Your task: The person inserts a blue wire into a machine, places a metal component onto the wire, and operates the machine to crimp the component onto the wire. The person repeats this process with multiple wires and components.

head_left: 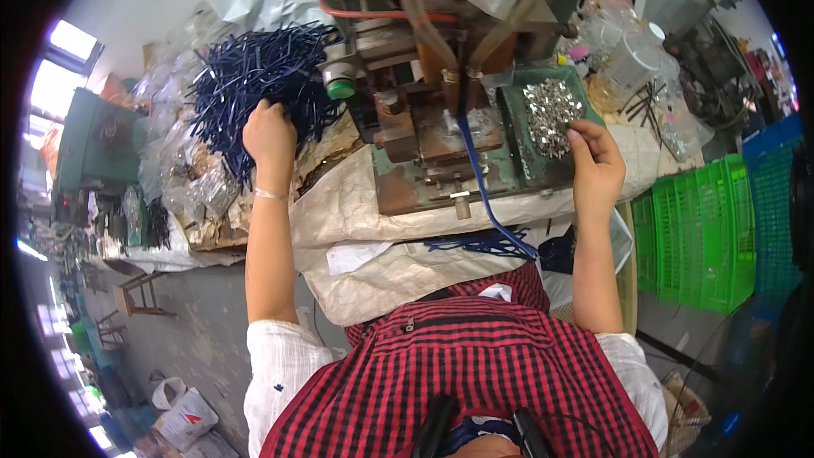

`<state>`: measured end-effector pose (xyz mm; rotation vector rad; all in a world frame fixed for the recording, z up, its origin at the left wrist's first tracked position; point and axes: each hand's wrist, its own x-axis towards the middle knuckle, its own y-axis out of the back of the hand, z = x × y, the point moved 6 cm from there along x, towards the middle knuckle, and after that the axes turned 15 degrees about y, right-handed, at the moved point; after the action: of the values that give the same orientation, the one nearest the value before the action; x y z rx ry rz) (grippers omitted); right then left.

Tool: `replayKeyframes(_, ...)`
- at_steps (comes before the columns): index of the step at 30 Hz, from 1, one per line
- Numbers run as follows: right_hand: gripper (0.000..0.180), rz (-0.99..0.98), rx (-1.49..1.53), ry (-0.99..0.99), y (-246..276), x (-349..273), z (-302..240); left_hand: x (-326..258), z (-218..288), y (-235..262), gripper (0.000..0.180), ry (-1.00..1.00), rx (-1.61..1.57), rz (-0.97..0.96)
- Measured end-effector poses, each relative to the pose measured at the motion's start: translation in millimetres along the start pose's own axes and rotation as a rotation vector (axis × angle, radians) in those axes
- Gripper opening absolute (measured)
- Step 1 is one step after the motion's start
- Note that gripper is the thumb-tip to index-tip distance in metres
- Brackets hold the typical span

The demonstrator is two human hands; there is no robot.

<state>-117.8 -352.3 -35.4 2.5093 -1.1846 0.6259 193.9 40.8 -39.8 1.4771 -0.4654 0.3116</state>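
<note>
A white bag at lower left bears a red mark; no wording is legible.

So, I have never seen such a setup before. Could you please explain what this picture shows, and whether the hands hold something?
There is no robot here: a camera on a person's head looks down, and its wide lens bends straight edges. The two bare hands are the person's own. Between them stands a brown and green metal machine, with a blue strip running from it toward the person. The left hand reaches into a pile of dark blue strips; whether it grips any is hidden. The right hand is at the edge of a green tray with small shiny metal pieces. Its fingertips are close together, but I cannot tell if they hold a piece.
</note>
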Motion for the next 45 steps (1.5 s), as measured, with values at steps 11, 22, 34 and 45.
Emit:
replayKeyframes(11, 0.029, -0.109, 0.433, 0.087, -116, 8, -73, -23, -3, 58, 0.011, 0.114, 0.051, -0.087)
replayKeyframes(22, 0.045, -0.265, 0.228, 0.144, -103, 0, -117, -125, 125, 209, 0.020, -0.644, -0.963, 0.234)
replayKeyframes(34, 0.020, -0.284, -0.773, 0.535, -32, 19, 3, -140, 172, 194, 0.017, -0.871, -0.945, 0.354)
replayKeyframes(45, 0.014, -0.269, -0.917, 0.618, -31, 30, 0, -170, 92, 194, 0.018, -0.550, -0.945, 0.210)
